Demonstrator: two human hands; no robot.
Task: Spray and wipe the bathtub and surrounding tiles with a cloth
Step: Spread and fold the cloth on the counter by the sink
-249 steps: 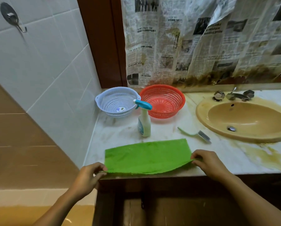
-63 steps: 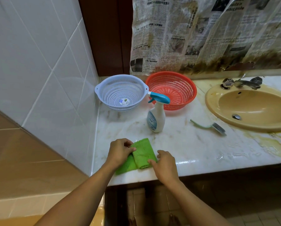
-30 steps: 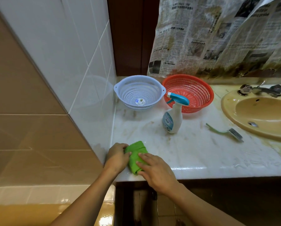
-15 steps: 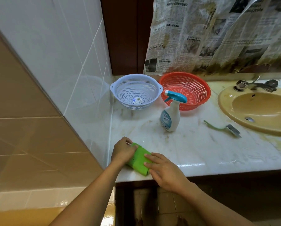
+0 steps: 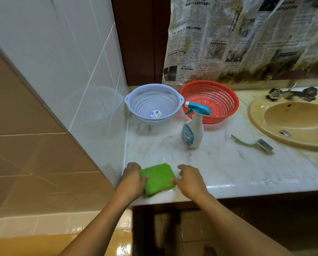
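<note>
while the left hand [image 5: 134, 179] grips the cloth [image 5: 159, 178], the right hand [image 5: 189, 180] touches it.

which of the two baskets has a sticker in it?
The pale blue basket, next to the tiled wall: a label sits in its bottom. The red basket to its right, behind the spray bottle, shows none.

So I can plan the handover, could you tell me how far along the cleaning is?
Done: green cloth folded into a pad on the counter. In hand: left hand grips it, right hand touches its edge. Left: spray bottle stands untouched; spraying and wiping apparently not started.
</note>
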